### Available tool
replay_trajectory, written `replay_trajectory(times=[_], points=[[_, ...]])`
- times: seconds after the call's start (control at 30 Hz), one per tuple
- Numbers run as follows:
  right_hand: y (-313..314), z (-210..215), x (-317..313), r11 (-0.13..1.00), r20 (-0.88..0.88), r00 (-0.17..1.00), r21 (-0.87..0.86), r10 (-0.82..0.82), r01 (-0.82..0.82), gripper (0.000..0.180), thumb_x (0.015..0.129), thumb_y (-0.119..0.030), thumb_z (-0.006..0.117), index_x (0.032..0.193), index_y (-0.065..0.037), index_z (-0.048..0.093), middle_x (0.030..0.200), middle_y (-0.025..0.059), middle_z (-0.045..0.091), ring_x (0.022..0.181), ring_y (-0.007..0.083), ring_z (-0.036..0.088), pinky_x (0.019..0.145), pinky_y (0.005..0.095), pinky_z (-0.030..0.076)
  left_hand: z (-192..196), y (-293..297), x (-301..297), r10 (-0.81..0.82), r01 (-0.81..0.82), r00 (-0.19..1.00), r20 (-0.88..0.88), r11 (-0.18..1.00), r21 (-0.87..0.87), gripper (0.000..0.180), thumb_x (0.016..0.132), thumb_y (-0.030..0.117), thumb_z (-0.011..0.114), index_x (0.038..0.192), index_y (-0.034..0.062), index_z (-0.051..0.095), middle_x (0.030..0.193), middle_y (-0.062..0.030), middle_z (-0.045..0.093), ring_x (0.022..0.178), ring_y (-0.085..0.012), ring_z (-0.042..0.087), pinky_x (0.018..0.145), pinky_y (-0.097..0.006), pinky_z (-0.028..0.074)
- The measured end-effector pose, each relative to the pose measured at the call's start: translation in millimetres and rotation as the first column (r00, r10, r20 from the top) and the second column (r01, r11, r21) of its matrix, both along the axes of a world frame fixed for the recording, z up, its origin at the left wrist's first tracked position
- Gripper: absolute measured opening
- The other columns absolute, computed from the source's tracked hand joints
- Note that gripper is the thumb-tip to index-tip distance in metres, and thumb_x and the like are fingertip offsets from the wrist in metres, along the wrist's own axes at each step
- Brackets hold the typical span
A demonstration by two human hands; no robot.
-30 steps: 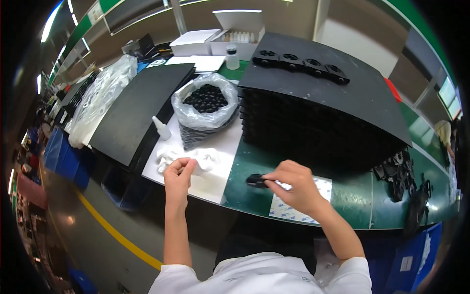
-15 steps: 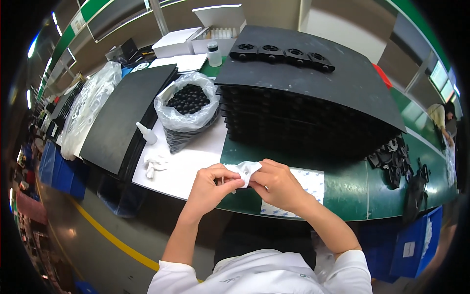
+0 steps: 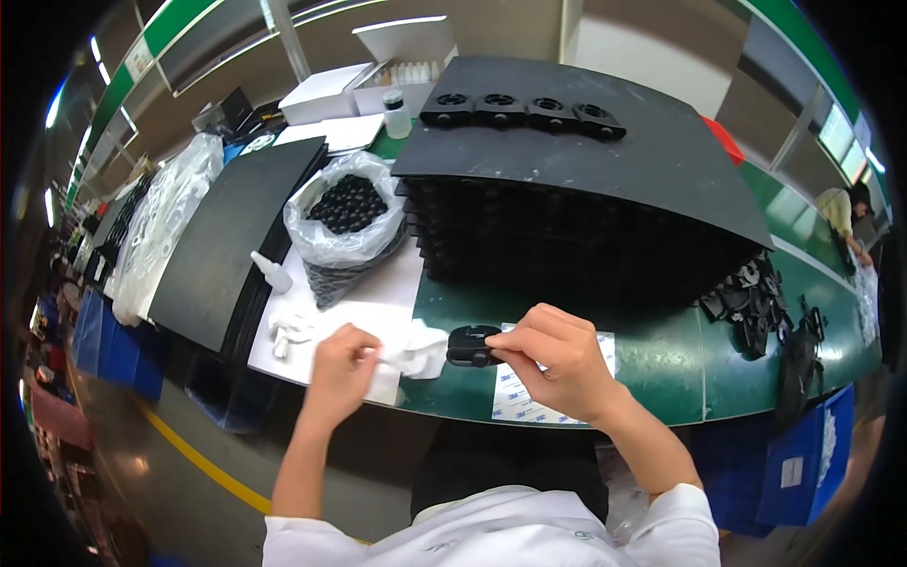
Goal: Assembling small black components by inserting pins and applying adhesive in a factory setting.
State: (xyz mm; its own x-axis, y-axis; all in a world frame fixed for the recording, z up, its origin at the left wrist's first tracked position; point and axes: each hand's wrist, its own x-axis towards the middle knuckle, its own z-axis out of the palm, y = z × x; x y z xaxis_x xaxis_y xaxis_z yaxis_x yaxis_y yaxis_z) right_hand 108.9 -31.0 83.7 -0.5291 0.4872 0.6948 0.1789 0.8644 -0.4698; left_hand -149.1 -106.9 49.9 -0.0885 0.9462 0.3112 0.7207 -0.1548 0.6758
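Note:
My right hand (image 3: pixel 559 367) pinches a small black plastic part (image 3: pixel 470 348) by its right end, above the green table. To its left, my left hand (image 3: pixel 342 374) has closed fingers on a crumpled white cloth (image 3: pixel 418 352), which trails right toward the black part. A sheet with a printed pattern (image 3: pixel 518 402) lies below the right hand. Another crumpled white piece (image 3: pixel 291 329) rests on the white paper (image 3: pixel 389 310) beyond my left hand, close to a white squeeze bottle (image 3: pixel 272 273).
A tall stack of black panels (image 3: pixel 586 175) fills the back, with several black fan-shaped parts (image 3: pixel 524 118) on top. An open clear bag (image 3: pixel 307 231) of black balls stands left of it. Loose black parts (image 3: pixel 751 302) are heaped at right. A blue bin (image 3: pixel 803 472) sits below.
My hands have separated, the left moving left with the white cloth. The black part, earlier hidden in the cloth between my fingers, now shows in my right hand.

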Motion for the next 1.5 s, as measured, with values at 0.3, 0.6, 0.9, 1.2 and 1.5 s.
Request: replay_trajectory(times=[0.3,0.6,0.9,1.2,1.5], points=[[5,-6,14,0.924,-0.017,0.997,-0.378,-0.075,0.063,0.009,0.073,0.002,0.066,0.081,-0.001,0.068,0.065,0.0057,0.058,0.055,0.0120,0.053,0.046,0.0224,0.039,2,14,-57,0.413,-0.406,0.908,-0.068,0.908,0.106,0.012,0.065,0.002,0.069,0.068,-0.0024,0.058,0.054,-0.0031,0.037,0.049,-0.0108,0.034,0.047,-0.028,0.027],[12,18,50,0.826,-0.046,0.981,-0.548,-0.188,0.133,0.007,0.075,-0.003,0.066,0.081,0.001,0.068,0.065,0.0071,0.059,0.053,0.0118,0.053,0.047,0.0230,0.040,-22,28,-66,0.373,-0.364,0.909,0.186,0.928,-0.082,0.021,0.088,0.008,0.046,0.108,0.0029,0.050,0.061,0.0013,0.042,0.056,-0.0077,0.039,0.052,-0.025,0.032],[72,105,110,0.835,-0.375,0.792,0.079,-0.481,0.545,0.012,0.078,0.005,0.060,0.088,0.000,0.066,0.072,0.0075,0.059,0.061,0.0105,0.056,0.055,0.0214,0.043,13,39,-25,0.182,-0.021,0.430,0.884,0.981,-0.192,0.028,0.080,0.007,0.049,0.107,0.0046,0.048,0.073,0.0016,0.043,0.050,-0.0030,0.031,0.037,-0.016,0.020],[187,92,153,0.842,0.170,0.831,0.222,-0.530,0.492,0.012,0.078,0.000,0.061,0.089,0.001,0.065,0.085,0.0118,0.063,0.079,0.0216,0.063,0.071,0.0299,0.050,-2,94,91,0.211,0.675,0.116,0.971,0.700,-0.233,0.020,0.085,0.001,0.047,0.105,-0.0003,0.046,0.089,-0.0100,0.051,0.058,-0.0073,0.037,0.040,-0.016,0.024],[160,100,178,0.911,0.117,0.930,-0.188,-0.349,0.366,0.031,0.080,-0.001,0.056,0.110,-0.005,0.061,0.103,0.0097,0.064,0.090,0.0139,0.060,0.083,0.0244,0.045,-27,138,152,0.198,0.744,0.113,0.974,0.633,-0.215,0.033,0.089,0.036,0.055,0.094,0.0027,0.056,0.067,0.0001,0.049,0.051,-0.0041,0.033,0.040,-0.016,0.022]])
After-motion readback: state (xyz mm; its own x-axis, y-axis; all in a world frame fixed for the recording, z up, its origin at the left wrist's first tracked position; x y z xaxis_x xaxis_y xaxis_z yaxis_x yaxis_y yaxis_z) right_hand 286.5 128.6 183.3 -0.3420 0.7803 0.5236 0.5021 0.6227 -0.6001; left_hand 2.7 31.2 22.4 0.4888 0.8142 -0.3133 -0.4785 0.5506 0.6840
